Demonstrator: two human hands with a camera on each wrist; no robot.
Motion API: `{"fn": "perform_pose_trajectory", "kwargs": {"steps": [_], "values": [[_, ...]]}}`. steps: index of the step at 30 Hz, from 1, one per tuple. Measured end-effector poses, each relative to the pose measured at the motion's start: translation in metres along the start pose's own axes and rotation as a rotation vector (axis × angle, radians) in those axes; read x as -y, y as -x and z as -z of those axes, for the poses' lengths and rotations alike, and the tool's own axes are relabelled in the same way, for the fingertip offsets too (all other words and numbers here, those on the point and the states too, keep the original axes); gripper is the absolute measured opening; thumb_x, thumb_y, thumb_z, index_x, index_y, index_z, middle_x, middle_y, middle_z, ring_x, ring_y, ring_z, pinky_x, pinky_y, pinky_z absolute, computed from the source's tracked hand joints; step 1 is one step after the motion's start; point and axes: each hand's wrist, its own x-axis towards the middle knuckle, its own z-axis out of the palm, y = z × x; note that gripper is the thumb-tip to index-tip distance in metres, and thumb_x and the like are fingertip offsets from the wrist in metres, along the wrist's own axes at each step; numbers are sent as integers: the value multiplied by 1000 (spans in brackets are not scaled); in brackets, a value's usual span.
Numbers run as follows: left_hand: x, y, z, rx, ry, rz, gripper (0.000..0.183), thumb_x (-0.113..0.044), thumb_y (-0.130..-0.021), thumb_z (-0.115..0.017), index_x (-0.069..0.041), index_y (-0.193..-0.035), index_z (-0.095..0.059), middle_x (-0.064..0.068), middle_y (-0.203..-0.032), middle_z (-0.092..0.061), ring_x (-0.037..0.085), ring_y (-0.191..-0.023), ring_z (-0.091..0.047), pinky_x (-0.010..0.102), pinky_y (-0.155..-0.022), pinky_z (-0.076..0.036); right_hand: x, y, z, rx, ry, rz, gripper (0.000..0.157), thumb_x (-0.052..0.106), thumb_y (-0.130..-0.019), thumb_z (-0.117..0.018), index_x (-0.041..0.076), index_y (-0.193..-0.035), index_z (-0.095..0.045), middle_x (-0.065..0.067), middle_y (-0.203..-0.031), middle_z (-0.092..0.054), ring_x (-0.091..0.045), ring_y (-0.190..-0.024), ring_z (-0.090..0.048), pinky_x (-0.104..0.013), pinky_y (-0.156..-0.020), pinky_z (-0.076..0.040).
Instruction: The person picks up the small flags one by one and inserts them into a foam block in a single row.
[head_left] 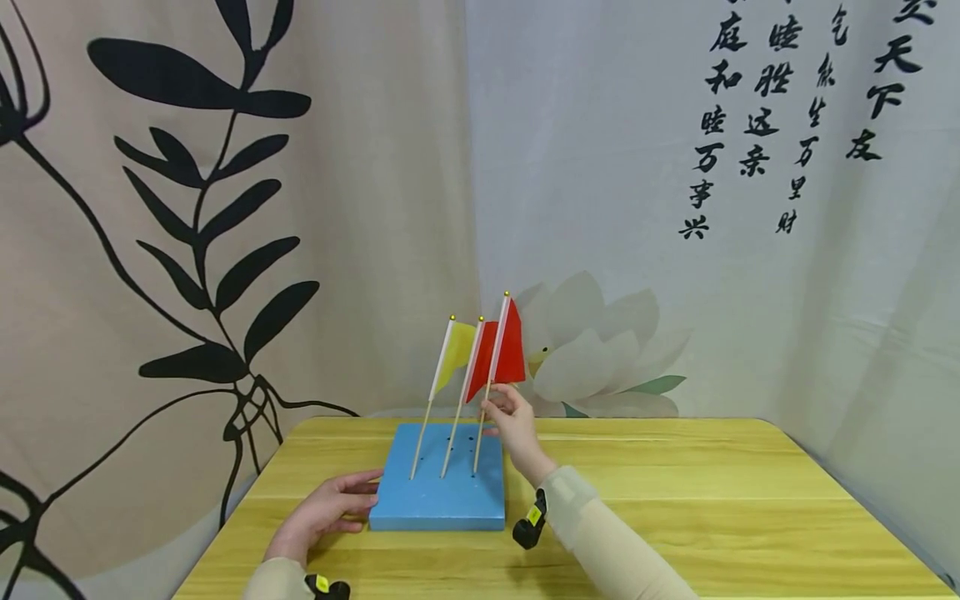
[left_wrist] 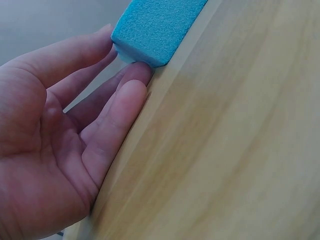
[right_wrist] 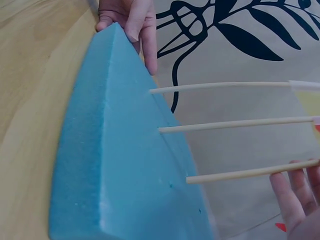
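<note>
A blue foam block (head_left: 441,507) lies on the table with three small flags standing tilted in a row on it. The yellow flag (head_left: 456,350) is leftmost, one red flag (head_left: 482,360) is in the middle, and another red flag (head_left: 512,346) is on the right. My right hand (head_left: 519,427) pinches the stick of the right red flag, whose lower end (right_wrist: 190,179) meets the block's top. My left hand (head_left: 326,510) touches the block's left side; in the left wrist view its fingers (left_wrist: 132,100) reach the corner fairly straight.
Several small dark holes (right_wrist: 170,185) dot the block's top. The wooden table (head_left: 675,500) extends to both sides. Behind it hangs a pale curtain (head_left: 390,208) with black plant prints and writing. A dark wrist camera (head_left: 530,521) sits by my right sleeve.
</note>
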Motion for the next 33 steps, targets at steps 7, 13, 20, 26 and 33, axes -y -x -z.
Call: {"fn": "perform_pose_trajectory", "kwargs": {"steps": [7, 13, 20, 26, 33], "values": [[1, 0, -1, -1, 3, 3, 61, -19, -91, -69, -3, -144, -45, 23, -134, -50, 23, -96, -63, 40, -73, -55, -5, 2, -3, -11, -2, -58, 29, 15, -95, -63, 5, -122, -57, -15, -100, -65, -28, -85, -65, -43, -71, -57], [0, 1, -2, 6, 9, 5, 61, -19, -91, -69, -3, -144, -45, 23, -135, -49, 23, -95, -63, 40, -73, -55, -4, 2, -3, 8, -13, -80, 31, 9, -96, -60, 0, -126, -54, -10, -97, -65, -41, -92, -63, -49, -74, -56], [-2, 0, 0, 19, 21, -3, 61, -19, -92, -68, -3, -145, -44, 24, -137, -48, 23, -97, -63, 39, -74, -55, 14, 12, -5, 27, 1, -69, 32, 4, -96, -58, -7, -126, -51, -31, -106, -61, -34, -86, -65, -56, -77, -53], [0, -1, 1, 27, 25, -5, 62, -19, -91, -69, -2, -145, -43, 24, -138, -47, 23, -98, -63, 39, -73, -55, 17, 20, -7, 21, -6, -67, 31, 4, -97, -58, -8, -125, -51, -35, -108, -58, -52, -97, -58, -56, -79, -52], [0, -1, 2, 35, 27, -6, 60, -19, -93, -67, -2, -145, -42, 24, -138, -47, 23, -97, -63, 39, -74, -55, 14, 24, -8, 22, -35, -73, 28, 3, -96, -58, -5, -123, -54, -36, -112, -57, -56, -100, -55, -61, -82, -49]]}}
